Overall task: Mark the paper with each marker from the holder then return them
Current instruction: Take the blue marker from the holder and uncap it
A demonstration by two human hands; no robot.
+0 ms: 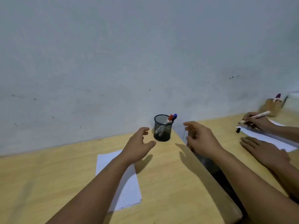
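Both markers, red (170, 117) and blue (174, 116), stand in the holder (162, 128) at the desk's (161, 167) far edge. Paper (129, 186) shows no clear marks. Left hand (137, 147) and right hand (201, 139) flank the holder, each grip spread and empty. Marking appears not yet begun.

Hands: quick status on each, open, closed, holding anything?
Left hand: open, empty, just left of the mesh holder.
Right hand: open, empty, to the holder's right.
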